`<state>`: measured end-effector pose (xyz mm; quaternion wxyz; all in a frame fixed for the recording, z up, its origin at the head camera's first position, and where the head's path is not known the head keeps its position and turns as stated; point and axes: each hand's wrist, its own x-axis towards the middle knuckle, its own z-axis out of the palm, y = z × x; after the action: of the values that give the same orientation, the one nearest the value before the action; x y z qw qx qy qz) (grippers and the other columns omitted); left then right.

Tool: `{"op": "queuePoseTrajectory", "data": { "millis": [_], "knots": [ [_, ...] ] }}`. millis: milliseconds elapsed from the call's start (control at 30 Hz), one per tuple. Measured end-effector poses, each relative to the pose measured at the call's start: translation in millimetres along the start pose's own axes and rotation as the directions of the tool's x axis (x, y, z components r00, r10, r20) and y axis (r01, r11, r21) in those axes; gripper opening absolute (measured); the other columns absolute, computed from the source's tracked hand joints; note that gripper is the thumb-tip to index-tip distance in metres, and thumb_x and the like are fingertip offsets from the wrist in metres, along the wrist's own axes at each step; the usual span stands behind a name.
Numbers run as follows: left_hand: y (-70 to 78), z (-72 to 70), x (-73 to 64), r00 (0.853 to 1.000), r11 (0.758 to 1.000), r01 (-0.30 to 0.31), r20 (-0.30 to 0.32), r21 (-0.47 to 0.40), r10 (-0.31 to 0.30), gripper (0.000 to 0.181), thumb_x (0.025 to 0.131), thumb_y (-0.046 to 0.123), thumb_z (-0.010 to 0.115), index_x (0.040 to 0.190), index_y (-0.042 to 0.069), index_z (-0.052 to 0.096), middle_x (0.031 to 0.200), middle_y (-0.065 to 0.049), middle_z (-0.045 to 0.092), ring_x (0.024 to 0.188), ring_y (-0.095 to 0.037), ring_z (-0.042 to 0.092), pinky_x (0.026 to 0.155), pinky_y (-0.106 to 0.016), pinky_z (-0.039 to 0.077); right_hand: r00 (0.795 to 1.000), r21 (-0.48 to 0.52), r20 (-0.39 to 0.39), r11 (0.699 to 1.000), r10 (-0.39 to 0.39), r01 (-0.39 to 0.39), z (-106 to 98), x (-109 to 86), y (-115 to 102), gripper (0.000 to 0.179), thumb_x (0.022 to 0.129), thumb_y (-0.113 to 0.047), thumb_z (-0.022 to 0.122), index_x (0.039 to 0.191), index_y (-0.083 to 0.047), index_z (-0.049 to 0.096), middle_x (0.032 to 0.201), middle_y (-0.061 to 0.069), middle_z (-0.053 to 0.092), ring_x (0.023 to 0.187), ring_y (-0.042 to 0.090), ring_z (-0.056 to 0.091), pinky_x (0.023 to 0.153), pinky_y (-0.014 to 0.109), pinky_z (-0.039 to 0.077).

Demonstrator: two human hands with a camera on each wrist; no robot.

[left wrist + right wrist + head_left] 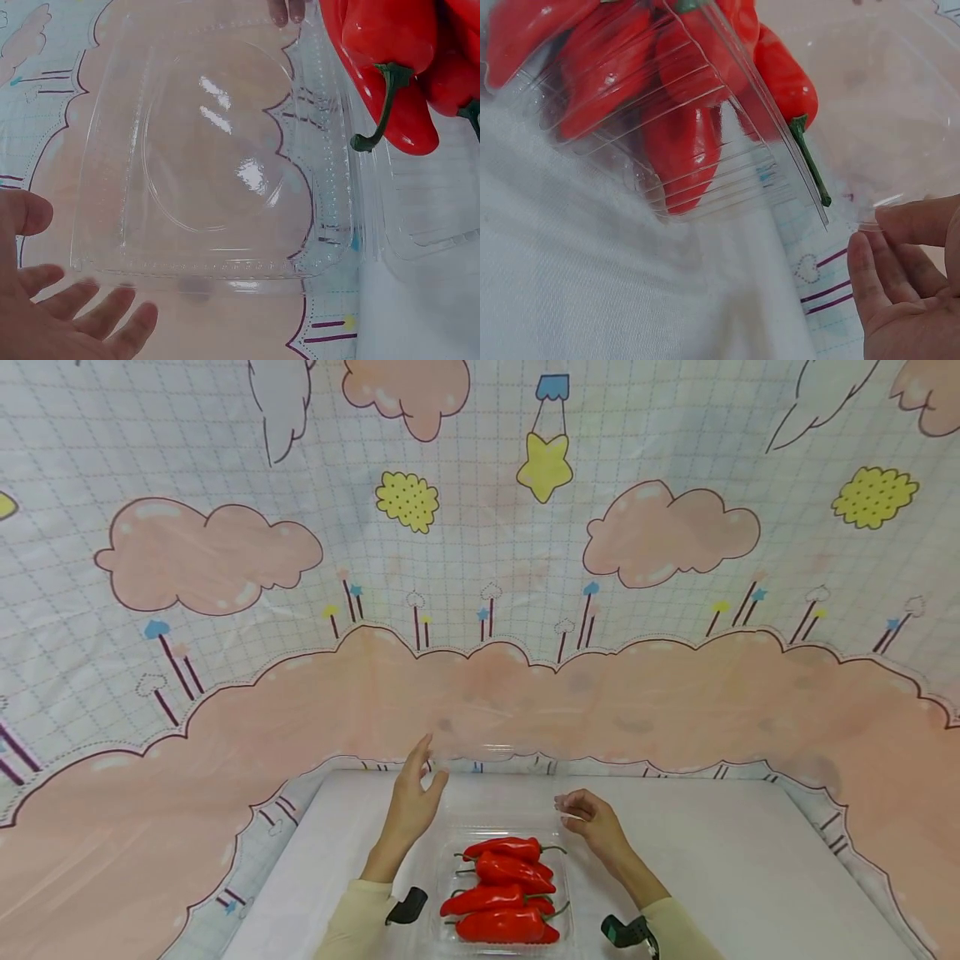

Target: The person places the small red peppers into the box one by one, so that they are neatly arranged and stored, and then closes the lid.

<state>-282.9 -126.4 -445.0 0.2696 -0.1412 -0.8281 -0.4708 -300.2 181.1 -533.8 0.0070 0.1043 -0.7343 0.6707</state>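
Observation:
Several glossy red peppers (498, 927) with green stems lie crosswise in a clear plastic clamshell box (697, 172). Its transparent lid (217, 247) stands raised at the far side of the peppers. My right hand (596, 828) pinches the lid's right edge between thumb and fingertips, seen closely in the right wrist view. On the other side, my left hand (414, 797) is held up beside the lid with its fingers spread and relaxed. In the left wrist view those fingers (112, 315) are near the lid's corner and grip nothing.
The box stands on a white tabletop (712, 860). Behind the table hangs a cloth backdrop (480, 693) printed with clouds and stars. A black device (408, 906) is at the left wrist, and another (626, 932) at the right.

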Motion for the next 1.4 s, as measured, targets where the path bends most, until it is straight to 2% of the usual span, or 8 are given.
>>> {"op": "queuePoseTrajectory", "data": {
  "millis": [133,300,467,633,733,933,1133,1400],
  "knots": [
    [-3.3,-0.2,0.1,1.0,1.0,0.008,-0.007,-0.008,-0.008,0.05,0.093,0.005,0.057,0.141,-0.003,0.046,0.133,-0.023,0.058,0.114,-0.039,0.062,0.091,-0.053,0.054,1.0,-0.014,-0.024,1.0,0.014,-0.014,2,0.5,0,0.022,0.086,0.009,0.064,0.106,0.004,0.058,0.126,0.026,0.063,0.114,0.029,0.065,0.087,0.017,0.055],
    [-3.6,-3.8,-0.1,0.998,0.997,0.067,0.023,-0.04,-0.066,0.049,0.094,0.006,0.058,0.142,0.0,0.048,0.13,-0.018,0.061,0.114,-0.034,0.063,0.091,-0.046,0.056,0.998,-0.066,-0.057,0.998,-0.004,0.0,3,-1.2,-2,0.026,0.086,0.01,0.063,0.111,0.005,0.06,0.121,0.026,0.065,0.113,0.035,0.065,0.086,0.023,0.058],
    [-3.6,-7.5,-3.2,0.995,0.995,0.094,0.042,-0.037,-0.092,0.045,0.097,0.01,0.058,0.141,0.006,0.05,0.13,-0.015,0.062,0.116,-0.03,0.064,0.091,-0.041,0.056,0.994,-0.148,-0.103,0.989,-0.032,0.016,2,-7.6,-17,0.031,0.091,0.001,0.062,0.122,-0.002,0.059,0.126,0.02,0.063,0.119,0.033,0.062,0.091,0.019,0.054],
    [-1.9,-12.4,-9.0,0.997,0.996,0.074,0.042,-0.047,-0.072,0.043,0.097,0.011,0.058,0.14,0.007,0.052,0.131,-0.015,0.062,0.116,-0.031,0.064,0.091,-0.043,0.056,0.991,-0.171,-0.123,0.985,-0.044,0.023,-1,-15.2,-41,0.03,0.097,-0.016,0.06,0.125,-0.007,0.06,0.128,0.015,0.063,0.118,0.023,0.061,0.095,0.015,0.048],
    [-0.2,-15.8,-12.5,0.997,0.997,0.065,0.042,-0.049,-0.063,0.042,0.098,0.013,0.057,0.139,0.008,0.052,0.132,-0.013,0.062,0.115,-0.03,0.064,0.091,-0.044,0.056,0.992,-0.186,-0.119,0.982,-0.032,0.01,-2,-18.2,-57,0.034,0.098,-0.025,0.059,0.128,-0.009,0.06,0.13,0.011,0.063,0.119,0.019,0.06,0.101,0.024,0.048],
    [0.6,-19.0,-16.9,0.998,0.997,0.042,0.058,-0.061,-0.038,0.041,0.099,0.015,0.058,0.139,0.009,0.053,0.134,-0.013,0.062,0.115,-0.029,0.065,0.093,-0.046,0.055,0.994,-0.22,-0.104,0.975,-0.04,0.016,-3,-23.9,-79,0.042,0.098,-0.032,0.057,0.134,-0.011,0.056,0.137,0.011,0.061,0.128,0.03,0.056,0.11,0.051,0.043],
    [4.5,-22.5,-22.1,0.999,0.999,0.008,0.049,-0.042,-0.005,0.038,0.099,0.012,0.057,0.136,0.006,0.055,0.131,-0.015,0.064,0.111,-0.028,0.068,0.092,-0.042,0.056,0.994,-0.263,-0.11,0.965,-0.03,0.0,-2,-29.0,-87,0.048,0.098,-0.041,0.056,0.136,-0.011,0.057,0.136,0.01,0.062,0.129,0.032,0.055,0.109,0.054,0.043],
    [8.7,-27.4,-32.2,0.999,1.0,0.01,0.054,0.012,-0.011,0.034,0.098,0.012,0.058,0.131,0.004,0.058,0.122,-0.013,0.07,0.11,-0.023,0.069,0.092,-0.038,0.057,0.989,-0.308,-0.144,0.951,-0.024,-0.022,2,-35.1,-95,0.052,0.097,-0.045,0.056,0.132,-0.006,0.061,0.128,0.014,0.067,0.123,0.035,0.06,0.106,0.056,0.045]
  ]
}}
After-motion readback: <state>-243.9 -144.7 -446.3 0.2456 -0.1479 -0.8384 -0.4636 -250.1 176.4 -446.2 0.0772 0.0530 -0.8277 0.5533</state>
